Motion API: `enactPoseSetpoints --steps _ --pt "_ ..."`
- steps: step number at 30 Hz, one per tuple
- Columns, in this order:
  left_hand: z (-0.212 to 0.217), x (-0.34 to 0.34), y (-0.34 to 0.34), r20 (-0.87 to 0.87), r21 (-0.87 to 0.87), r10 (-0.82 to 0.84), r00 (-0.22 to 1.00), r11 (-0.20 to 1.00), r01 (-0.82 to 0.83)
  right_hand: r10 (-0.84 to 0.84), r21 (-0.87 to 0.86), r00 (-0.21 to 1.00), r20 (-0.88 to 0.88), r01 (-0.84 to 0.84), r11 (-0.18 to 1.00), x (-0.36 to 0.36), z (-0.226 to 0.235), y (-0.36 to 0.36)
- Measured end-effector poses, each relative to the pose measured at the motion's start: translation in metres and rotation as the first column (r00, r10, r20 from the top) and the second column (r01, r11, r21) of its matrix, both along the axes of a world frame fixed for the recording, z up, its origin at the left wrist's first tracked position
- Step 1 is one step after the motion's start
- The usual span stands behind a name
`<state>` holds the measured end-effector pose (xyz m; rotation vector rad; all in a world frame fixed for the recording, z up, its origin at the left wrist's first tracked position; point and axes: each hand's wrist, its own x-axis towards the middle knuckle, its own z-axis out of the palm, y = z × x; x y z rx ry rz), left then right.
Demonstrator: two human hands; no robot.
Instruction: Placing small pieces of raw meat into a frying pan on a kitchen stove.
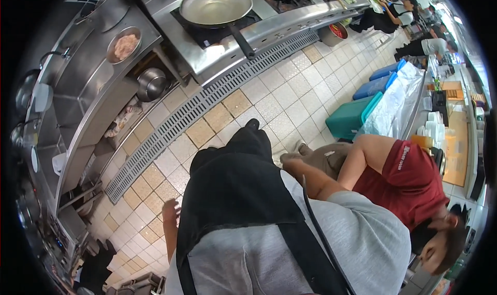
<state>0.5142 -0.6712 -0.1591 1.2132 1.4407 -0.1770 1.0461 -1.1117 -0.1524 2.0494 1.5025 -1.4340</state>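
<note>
Left grip [171,210]: loosely spread fingers with nothing seen in them; it hangs beside the wearer's hip over the tiled floor [184,147].
Meat bowl [125,45]: round steel, holding pinkish minced meat, on the steel counter [93,83] up and to the left of the left grip, well apart.
Steel pot [151,85]: below counter height, tilted, between the bowl and the stove [207,64].
Floor grate [207,99]: a curved grey band separating the stove side from the wearer's feet.
Frying pan [216,6]: flat on the stove, ahead of the wearer and well apart from both hands; a pale shine inside may be liquid.
Pan handle [241,40]: its long axis slants from the pan down and right, the free end past the stove's front edge, toward the wearer's side. That end lies closer to the right grip than to the left.
Black apron [233,186]: worn, running lengthwise from chest to knees between the two grips; just beside the left one.
Right grip [291,163]: low and forward, near a co-worker's tan trousers [331,160]; too dim to tell whether closed or holding anything.
Co-worker [396,186]: red shirt, bent low just beside the wearer's right arm.
Teal bin [344,120]: beyond the right grip, next to clear plastic sheeting [396,98].
</note>
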Motion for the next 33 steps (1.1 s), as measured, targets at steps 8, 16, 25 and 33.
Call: enactPoseSetpoints --steps 8,16,25,33 --pt "0.1 0.069 0.026 -0.037 -0.055 0.267 0.963 0.962 -0.269 -0.324 -0.101 0.872 0.366 0.384 0.918 0.112 0.09 0.183" --pt "0.025 0.017 -0.042 -0.148 -0.024 -0.159 0.976 0.987 0.157 -0.294 -0.037 0.896 0.333 0.324 0.945 0.133 0.074 0.191" --pt "0.002 -0.005 -0.031 -0.065 -0.009 -0.298 0.952 0.955 0.298 -0.231 -0.236 0.937 0.261 0.294 0.926 0.149 0.071 0.163" --pt "0.077 0.075 0.009 -0.051 -0.16 0.265 0.963 0.95 -0.27 -0.295 -0.186 0.914 0.279 0.353 0.917 0.145 0.082 0.163"
